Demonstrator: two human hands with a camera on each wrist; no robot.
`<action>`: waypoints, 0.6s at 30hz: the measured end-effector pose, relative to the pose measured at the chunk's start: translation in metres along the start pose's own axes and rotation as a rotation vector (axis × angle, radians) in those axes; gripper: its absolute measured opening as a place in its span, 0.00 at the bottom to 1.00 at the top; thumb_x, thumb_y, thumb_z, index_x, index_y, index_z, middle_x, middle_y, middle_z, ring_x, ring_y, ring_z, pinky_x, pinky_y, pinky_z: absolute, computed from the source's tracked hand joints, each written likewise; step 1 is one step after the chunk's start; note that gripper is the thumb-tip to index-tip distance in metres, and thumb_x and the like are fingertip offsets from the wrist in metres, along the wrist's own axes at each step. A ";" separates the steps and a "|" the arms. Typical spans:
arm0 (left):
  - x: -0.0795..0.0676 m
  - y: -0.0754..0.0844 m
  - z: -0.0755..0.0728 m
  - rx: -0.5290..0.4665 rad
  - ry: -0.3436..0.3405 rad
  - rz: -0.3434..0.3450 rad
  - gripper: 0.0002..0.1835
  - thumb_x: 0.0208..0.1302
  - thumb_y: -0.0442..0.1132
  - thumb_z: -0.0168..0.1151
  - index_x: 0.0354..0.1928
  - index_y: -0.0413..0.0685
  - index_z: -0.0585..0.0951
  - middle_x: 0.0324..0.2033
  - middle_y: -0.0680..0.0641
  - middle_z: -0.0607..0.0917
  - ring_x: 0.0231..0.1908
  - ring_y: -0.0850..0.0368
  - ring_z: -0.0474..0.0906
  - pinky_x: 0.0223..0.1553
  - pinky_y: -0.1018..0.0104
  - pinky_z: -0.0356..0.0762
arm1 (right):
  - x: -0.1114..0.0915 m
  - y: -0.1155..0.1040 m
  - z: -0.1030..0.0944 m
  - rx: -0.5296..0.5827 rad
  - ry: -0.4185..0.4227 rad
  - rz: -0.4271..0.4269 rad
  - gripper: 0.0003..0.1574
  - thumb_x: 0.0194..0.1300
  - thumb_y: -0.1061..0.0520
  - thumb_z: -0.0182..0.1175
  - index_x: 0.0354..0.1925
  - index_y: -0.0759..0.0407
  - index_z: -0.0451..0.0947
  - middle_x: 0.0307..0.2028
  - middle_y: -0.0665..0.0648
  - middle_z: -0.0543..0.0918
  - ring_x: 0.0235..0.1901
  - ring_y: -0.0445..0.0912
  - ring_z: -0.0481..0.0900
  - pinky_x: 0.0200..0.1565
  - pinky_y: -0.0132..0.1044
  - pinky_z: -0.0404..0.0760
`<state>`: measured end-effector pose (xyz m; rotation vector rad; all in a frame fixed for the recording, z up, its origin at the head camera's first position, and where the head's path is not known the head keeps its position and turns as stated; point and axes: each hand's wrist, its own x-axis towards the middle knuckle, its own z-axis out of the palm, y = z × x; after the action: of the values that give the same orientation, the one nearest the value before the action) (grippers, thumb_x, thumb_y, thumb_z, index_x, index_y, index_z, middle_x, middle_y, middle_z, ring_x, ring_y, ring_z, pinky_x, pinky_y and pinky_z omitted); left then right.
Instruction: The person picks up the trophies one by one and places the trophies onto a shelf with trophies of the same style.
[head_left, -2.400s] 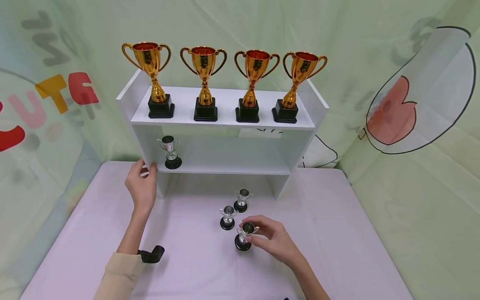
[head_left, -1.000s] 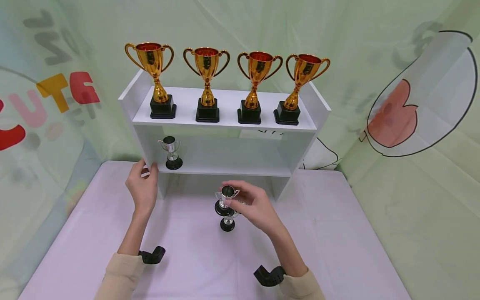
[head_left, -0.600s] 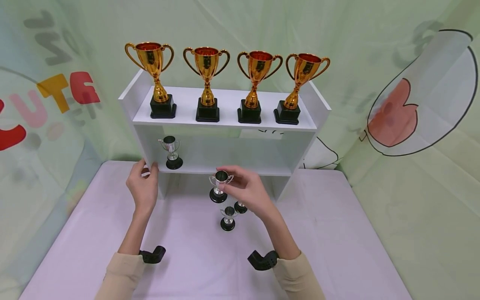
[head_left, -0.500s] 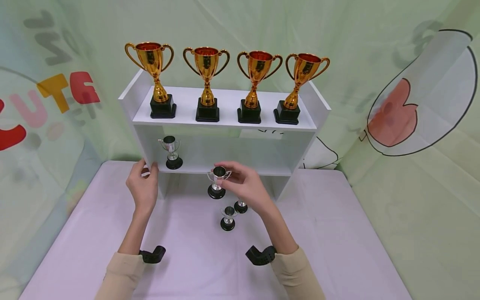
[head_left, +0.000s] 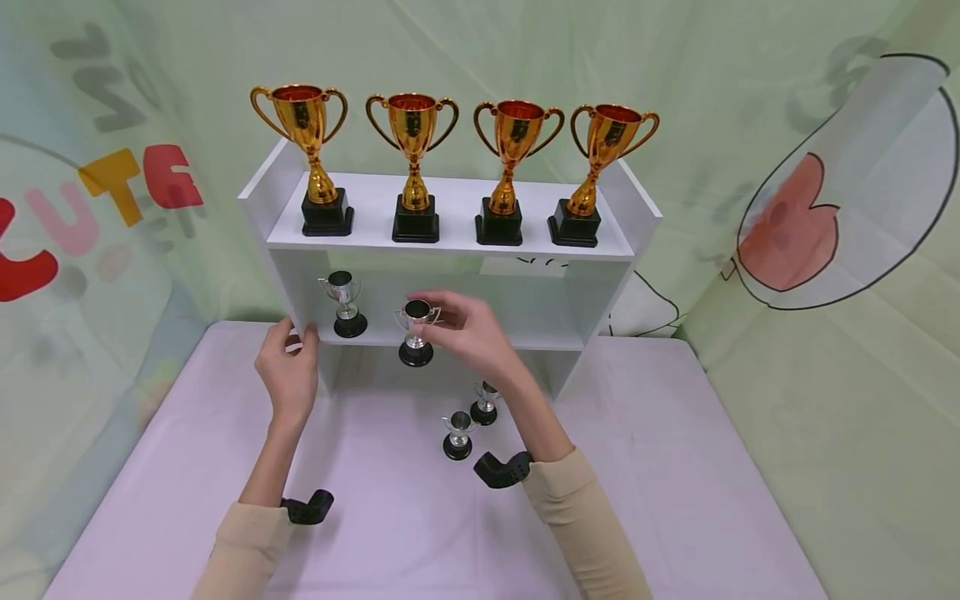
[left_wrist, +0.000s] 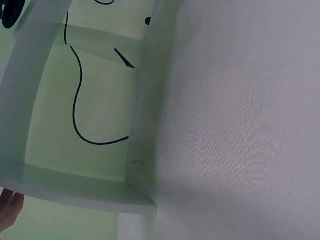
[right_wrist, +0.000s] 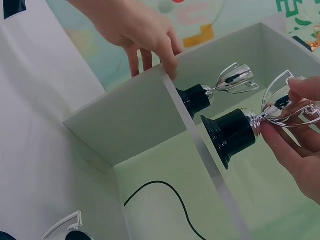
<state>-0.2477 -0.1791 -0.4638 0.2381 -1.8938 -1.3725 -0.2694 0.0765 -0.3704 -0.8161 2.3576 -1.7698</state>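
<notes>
In the head view my right hand point(head_left: 472, 337) pinches a small silver trophy cup point(head_left: 415, 335) by its bowl and handle, upright at the front edge of the middle shelf board. The right wrist view shows its black base point(right_wrist: 232, 135) close to that board. My left hand point(head_left: 291, 367) grips the left side panel of the white shelf unit point(head_left: 450, 250), thumb and fingers on either side of its front edge. Another silver trophy point(head_left: 345, 302) stands on the middle board at the left. Two more silver trophies, one nearer point(head_left: 458, 435) and one farther point(head_left: 486, 403), stand on the table below.
Several gold trophies point(head_left: 413, 167) with black square bases line the top board. A pale cloth covers the table point(head_left: 675, 467). Printed curtains hang at the back and sides point(head_left: 847, 183). A dark wrist camera point(head_left: 502, 469) sits on my right forearm, another point(head_left: 309, 507) on my left.
My right hand has lifted a silver trophy from the table and carried it up and leftward to the middle board. My left hand has kept its place on the side panel.
</notes>
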 end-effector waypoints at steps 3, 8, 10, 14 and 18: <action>0.000 -0.001 0.000 0.000 -0.001 0.002 0.15 0.69 0.32 0.62 0.55 0.39 0.86 0.47 0.36 0.86 0.40 0.52 0.81 0.37 0.84 0.74 | 0.008 -0.001 0.003 -0.009 -0.013 0.008 0.27 0.67 0.55 0.68 0.63 0.55 0.80 0.53 0.53 0.86 0.46 0.46 0.84 0.50 0.36 0.82; 0.000 -0.002 0.000 0.010 -0.001 0.017 0.14 0.69 0.31 0.62 0.55 0.39 0.86 0.47 0.36 0.86 0.39 0.56 0.80 0.37 0.85 0.74 | 0.019 -0.001 0.006 0.005 -0.011 0.034 0.27 0.66 0.53 0.68 0.63 0.51 0.81 0.57 0.51 0.85 0.48 0.45 0.85 0.51 0.37 0.83; 0.000 -0.002 0.000 0.014 0.001 0.019 0.15 0.69 0.31 0.62 0.55 0.39 0.86 0.47 0.36 0.87 0.39 0.57 0.80 0.36 0.86 0.74 | 0.022 0.000 0.007 0.011 -0.008 0.040 0.27 0.66 0.53 0.69 0.63 0.50 0.81 0.59 0.50 0.84 0.49 0.45 0.85 0.51 0.37 0.83; 0.000 -0.003 0.001 0.019 0.003 0.017 0.15 0.69 0.31 0.62 0.55 0.39 0.86 0.47 0.36 0.87 0.39 0.55 0.80 0.36 0.86 0.74 | 0.027 0.001 0.011 0.014 -0.006 0.049 0.27 0.66 0.53 0.69 0.62 0.50 0.81 0.57 0.51 0.85 0.48 0.45 0.85 0.49 0.36 0.82; 0.000 -0.003 0.001 0.017 0.002 0.018 0.14 0.69 0.31 0.62 0.55 0.39 0.86 0.47 0.36 0.87 0.40 0.52 0.81 0.36 0.86 0.74 | 0.031 0.005 0.015 0.014 -0.007 0.046 0.26 0.66 0.55 0.68 0.62 0.53 0.81 0.52 0.54 0.86 0.45 0.44 0.84 0.46 0.33 0.81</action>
<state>-0.2490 -0.1799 -0.4664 0.2303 -1.9021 -1.3451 -0.2924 0.0499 -0.3721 -0.7584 2.3371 -1.7609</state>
